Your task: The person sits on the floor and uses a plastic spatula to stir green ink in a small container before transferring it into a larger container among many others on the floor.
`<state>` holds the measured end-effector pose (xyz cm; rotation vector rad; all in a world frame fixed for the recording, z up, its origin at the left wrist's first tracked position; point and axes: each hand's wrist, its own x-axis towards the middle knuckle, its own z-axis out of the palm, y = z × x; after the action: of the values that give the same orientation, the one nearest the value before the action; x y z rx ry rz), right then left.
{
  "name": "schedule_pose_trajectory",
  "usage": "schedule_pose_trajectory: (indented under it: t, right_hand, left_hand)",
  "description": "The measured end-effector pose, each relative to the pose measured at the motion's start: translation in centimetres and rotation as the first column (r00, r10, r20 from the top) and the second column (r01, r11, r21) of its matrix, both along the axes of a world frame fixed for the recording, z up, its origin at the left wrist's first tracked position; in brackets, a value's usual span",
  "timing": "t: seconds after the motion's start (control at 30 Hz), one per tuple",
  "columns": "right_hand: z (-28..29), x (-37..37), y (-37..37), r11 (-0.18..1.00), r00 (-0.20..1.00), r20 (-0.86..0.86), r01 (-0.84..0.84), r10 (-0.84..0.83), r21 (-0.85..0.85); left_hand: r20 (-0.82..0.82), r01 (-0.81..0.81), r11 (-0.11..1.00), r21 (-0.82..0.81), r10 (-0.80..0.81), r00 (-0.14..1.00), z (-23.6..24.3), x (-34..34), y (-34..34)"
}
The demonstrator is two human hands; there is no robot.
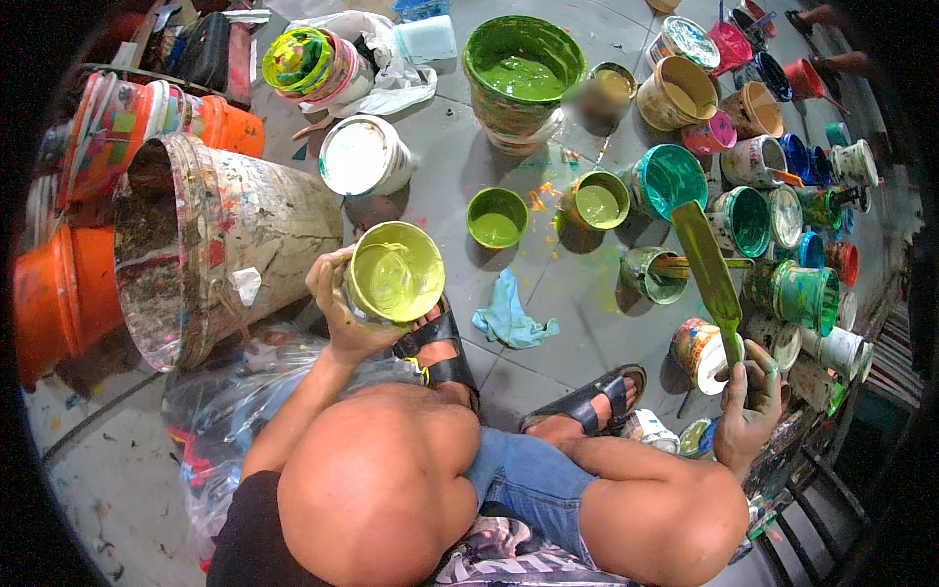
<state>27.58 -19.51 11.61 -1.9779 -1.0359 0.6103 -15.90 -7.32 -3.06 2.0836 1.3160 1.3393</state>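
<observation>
My left hand [337, 305] is closed round the side of a small tub [396, 271], tilted so its yellow-green paint shows. Upright in my right hand [751, 403] is a spatula [709, 269], its flat blade coated in olive-green paint and its handle pinched between thumb and fingers. Tub and spatula are well apart. Beyond them on the floor stand a small tub of green paint [497, 218] and another of paler green paint [598, 201]. Farther off is a large bucket of green paint [523, 73]. A crumpled light-blue cloth [514, 313] lies between my feet.
A big paint-crusted bucket [245, 240] lies on its side at left, beside orange buckets [73, 284]. A white-lidded tub [364, 157] stands nearby. Clear plastic bags [235, 401] lie by my left leg. Several paint pots, including a teal one [669, 180], crowd the right side.
</observation>
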Motion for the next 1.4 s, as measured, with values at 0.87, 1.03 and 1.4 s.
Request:
schedule_pose_trajectory:
  t: [0.87,1.03,1.4]
  right_hand:
    - [-0.5,0.2,-0.9,0.982,0.993,-0.121,-0.008,-0.015,-0.186]
    - [-0.4,-0.6,-0.1,0.986,0.985,-0.174,-0.047,0.018,-0.163]
    - [-1.1,-0.8,0.9,0.96,0.969,-0.052,-0.246,0.241,-0.137]
  left_hand:
    - [0.179,0.068,0.481,-0.874,0.189,0.965,2.5,-0.6,1.1]
    - [-0.174,-0.215,0.666,-0.714,0.129,0.976,0.4,-2.3,1.1]
    - [-0.194,-0.205,0.924,-0.322,0.148,0.97,-4.7,-2.7,2.8]
